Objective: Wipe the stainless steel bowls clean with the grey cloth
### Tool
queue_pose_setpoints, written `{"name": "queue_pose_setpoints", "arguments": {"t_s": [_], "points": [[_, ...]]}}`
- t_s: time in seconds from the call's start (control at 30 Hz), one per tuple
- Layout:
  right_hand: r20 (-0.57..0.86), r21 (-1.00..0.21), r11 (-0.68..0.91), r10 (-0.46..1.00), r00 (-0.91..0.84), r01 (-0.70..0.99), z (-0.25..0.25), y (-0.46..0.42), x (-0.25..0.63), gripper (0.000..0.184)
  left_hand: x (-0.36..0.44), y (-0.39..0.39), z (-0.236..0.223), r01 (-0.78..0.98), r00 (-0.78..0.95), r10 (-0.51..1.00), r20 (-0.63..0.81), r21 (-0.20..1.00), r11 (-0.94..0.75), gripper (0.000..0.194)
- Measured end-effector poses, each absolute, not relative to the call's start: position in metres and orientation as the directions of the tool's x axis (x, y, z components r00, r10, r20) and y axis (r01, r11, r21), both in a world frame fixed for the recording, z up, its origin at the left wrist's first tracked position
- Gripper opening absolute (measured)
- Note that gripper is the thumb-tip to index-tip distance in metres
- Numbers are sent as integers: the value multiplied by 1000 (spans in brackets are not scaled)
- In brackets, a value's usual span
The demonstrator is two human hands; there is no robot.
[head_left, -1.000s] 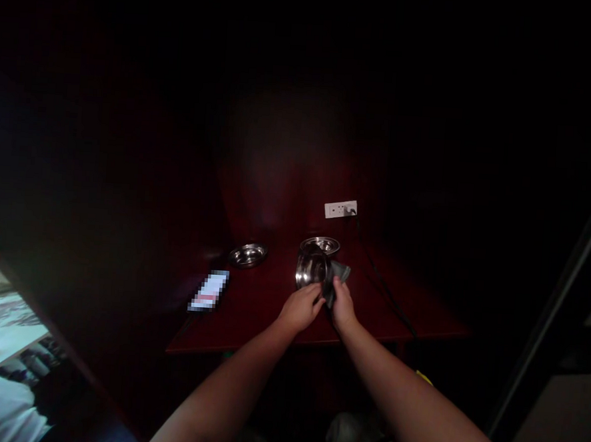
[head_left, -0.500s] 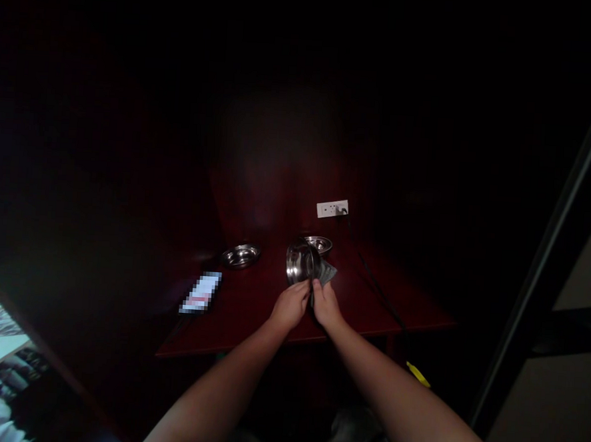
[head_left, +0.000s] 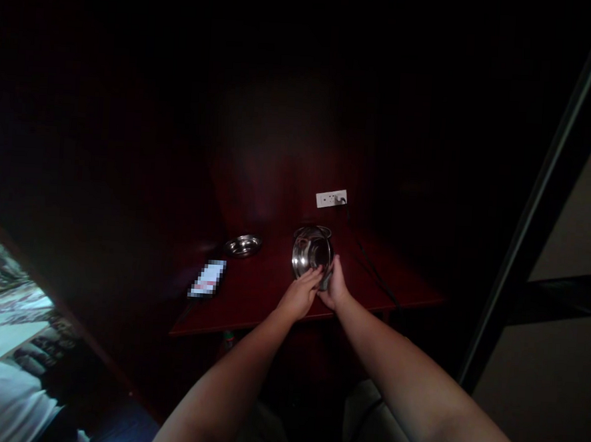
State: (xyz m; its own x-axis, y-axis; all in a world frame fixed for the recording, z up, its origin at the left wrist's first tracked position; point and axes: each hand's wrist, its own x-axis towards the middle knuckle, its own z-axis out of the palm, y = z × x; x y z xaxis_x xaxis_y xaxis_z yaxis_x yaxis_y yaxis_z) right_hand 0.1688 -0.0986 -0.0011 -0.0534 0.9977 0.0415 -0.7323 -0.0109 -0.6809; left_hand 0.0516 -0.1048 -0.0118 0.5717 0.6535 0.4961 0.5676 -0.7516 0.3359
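Note:
A shiny steel bowl is tilted above the front of the dark red table, between my two hands. My left hand grips it at the near side, its fingers reaching over the metal. Around the right side of the bowl curls my right hand, thumb up, pressing a grey cloth against the metal. Most of that cloth is hidden by the hand and the bowl. Just behind the bowl, the rim of a steel dish shows in part.
On the red table, another steel dish lies to the left, near a blurred-out phone. A white power socket with a plug is on the back wall, its black cable running down right. A person's pale sleeve shows lower left.
The bowl has turned; its side now faces me differently and it covers more of the dish behind. My left fingers have moved up onto the metal, and my right hand now curls round its side.

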Motion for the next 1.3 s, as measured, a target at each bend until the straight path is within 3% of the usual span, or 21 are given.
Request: {"name": "queue_pose_setpoints", "arguments": {"t_s": [0.23, 0.5, 0.7, 1.0, 1.1, 1.2, 1.3], "points": [[12, -634, -100, 990, -139, -767, 4, -97, 172, 66, 54, -106, -9, 613, 563, 686, 461, 324, -720, 51], [-3, -623, -101, 992, -126, -776, -3, -90, 177, 57, 53, -107, -5, 650, 535, 702, 469, 302, -697, 51], [-27, -623, -186, 976, -217, -759, -2, -95, 181, 71, 52, -108, -6, 683, 495, 725, 479, 302, -665, 59], [62, -629, -201, 950, -307, -751, 2, -102, 180, 70, 50, -104, -5, 646, 363, 756, 545, 437, -626, 37], [107, -651, -178, 941, -322, -738, 0, -102, 178, 63, 47, -105, -2, 626, 319, 767, 557, 484, -611, 32], [130, -670, -132, 948, -291, -730, -2, -103, 175, 37, 44, -109, 0, 609, 272, 779, 565, 526, -594, 27], [174, -682, -81, 947, -269, -727, -4, -105, 173, 29, 42, -111, 0, 592, 234, 780, 580, 552, -588, 23]]}}
